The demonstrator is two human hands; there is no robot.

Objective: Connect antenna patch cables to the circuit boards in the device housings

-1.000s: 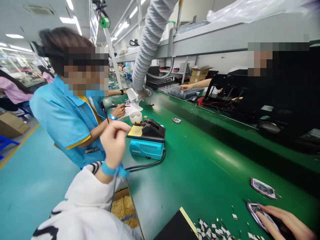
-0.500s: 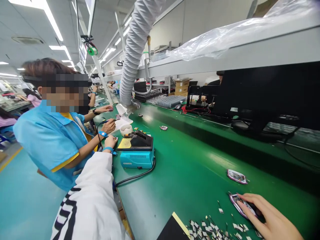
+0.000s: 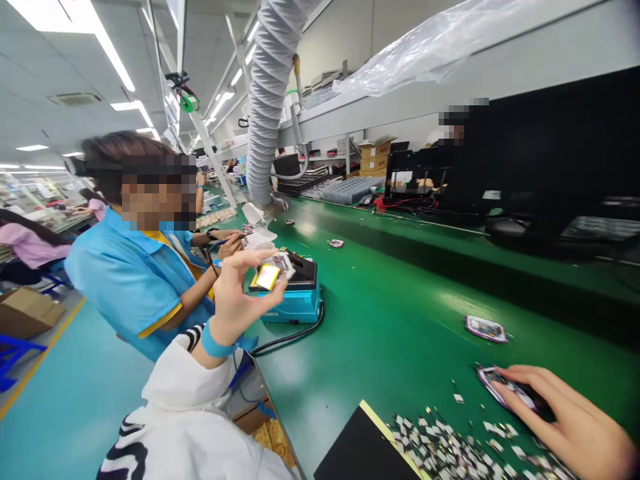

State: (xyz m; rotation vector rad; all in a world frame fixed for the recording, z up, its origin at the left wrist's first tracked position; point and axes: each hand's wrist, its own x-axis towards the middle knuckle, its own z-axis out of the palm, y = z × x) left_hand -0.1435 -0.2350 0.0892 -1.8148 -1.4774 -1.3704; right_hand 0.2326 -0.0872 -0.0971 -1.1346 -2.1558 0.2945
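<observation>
Raised above the blue soldering station [image 3: 295, 305], my left hand [image 3: 240, 290] grips a small circuit assembly [image 3: 283, 267] with a yellow-edged white block between thumb and fingers. At the lower right my right hand [image 3: 565, 407] has its thumb and fingers on a purple-rimmed device [image 3: 505, 389] at the green table [image 3: 380, 333]. Another purple-rimmed device [image 3: 486, 329] lies just behind it. Many small white-and-black parts with short wires [image 3: 440, 443] are heaped left of my right hand, beside a black sheet with a yellow edge [image 3: 363, 447].
A co-worker in a blue shirt [image 3: 120, 267] works at the left, hands near a white tray. A ribbed white duct [image 3: 265, 100] hangs above the table. One more device [image 3: 336, 243] lies farther back. Dark monitors [image 3: 550, 167] stand at the right.
My left hand has come up and nearer from beside the soldering station, with the circuit assembly now plainly visible in it. My right hand stays on its device. The view has shifted slightly.
</observation>
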